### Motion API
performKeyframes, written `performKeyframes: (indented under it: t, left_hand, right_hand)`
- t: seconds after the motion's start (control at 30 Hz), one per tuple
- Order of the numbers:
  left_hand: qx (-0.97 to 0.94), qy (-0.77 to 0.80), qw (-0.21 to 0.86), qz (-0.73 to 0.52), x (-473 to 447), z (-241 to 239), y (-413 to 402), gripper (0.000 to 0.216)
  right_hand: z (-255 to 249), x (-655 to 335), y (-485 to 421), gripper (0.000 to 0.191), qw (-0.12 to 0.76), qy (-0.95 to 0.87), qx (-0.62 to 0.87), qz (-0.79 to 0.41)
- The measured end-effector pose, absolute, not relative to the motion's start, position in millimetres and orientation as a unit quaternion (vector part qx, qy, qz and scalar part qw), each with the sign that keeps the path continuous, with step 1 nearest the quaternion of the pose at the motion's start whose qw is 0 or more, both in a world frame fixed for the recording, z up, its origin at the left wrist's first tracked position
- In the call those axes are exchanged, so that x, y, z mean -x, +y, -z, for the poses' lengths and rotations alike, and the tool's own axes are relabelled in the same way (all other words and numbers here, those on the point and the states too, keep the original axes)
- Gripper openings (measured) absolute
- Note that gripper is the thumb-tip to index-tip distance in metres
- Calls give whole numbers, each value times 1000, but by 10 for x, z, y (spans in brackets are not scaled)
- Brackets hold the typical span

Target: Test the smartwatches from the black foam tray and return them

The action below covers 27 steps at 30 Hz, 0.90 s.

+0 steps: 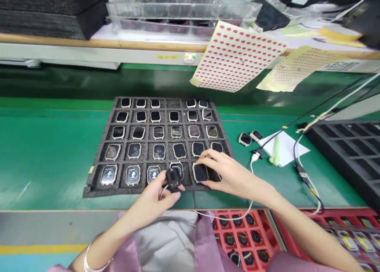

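Observation:
A dark foam tray holds rows of square smartwatch bodies without straps, most with dark screens. Several in the front row, such as the watch at the near left, have lit screens. Over the tray's front edge, my left hand is closed on a small black block with a white cable running from it. This block partly covers a lit watch behind it. My right hand grips a dark-screened watch by its edges in the front row, thumb below and fingers above.
Two loose watches lie right of the tray, near white paper with a green strip. Cables hang across the right side beside another black tray. Below the bench edge sits a red tray of round parts. Sticker sheets hang from the shelf.

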State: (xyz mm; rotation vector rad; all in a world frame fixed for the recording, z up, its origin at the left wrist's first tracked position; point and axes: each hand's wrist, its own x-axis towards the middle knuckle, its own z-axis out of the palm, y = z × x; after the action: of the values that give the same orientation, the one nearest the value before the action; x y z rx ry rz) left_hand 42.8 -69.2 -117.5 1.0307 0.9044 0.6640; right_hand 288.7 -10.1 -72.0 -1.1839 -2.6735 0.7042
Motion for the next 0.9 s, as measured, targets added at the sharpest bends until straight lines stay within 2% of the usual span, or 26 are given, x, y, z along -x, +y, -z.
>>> performKeyframes:
  t: [0.13,0.3,0.53,0.67,0.8,0.9]
  left_hand:
    - [-432,360,780,-273,-504,1115,-678,34]
    - [-424,351,785,-285,-596,1110,-682,41]
    - [-439,418,694,-388,-661,1173,-693,30]
    - [-424,408,705,-396,-632,1171,-697,31]
    - [-406,399,714,-407,-546,1155,-714,29]
    - [-394,404,723,-399,-473,1135,-722,27]
  right_hand:
    - [584,-2767,-150,36,162,-864,374,-296]
    - [604,-2552,-255,35,142,-890,333,-277]
    - [798,-2449,-301,36,145,-898,328,-256]
    - [752,-2406,-291,28,141,-890,323,-288]
    - [705,-2428,-136,32,158,-876,285,-357]
    - [789,-2447,12,25,177,-870,268,-375]
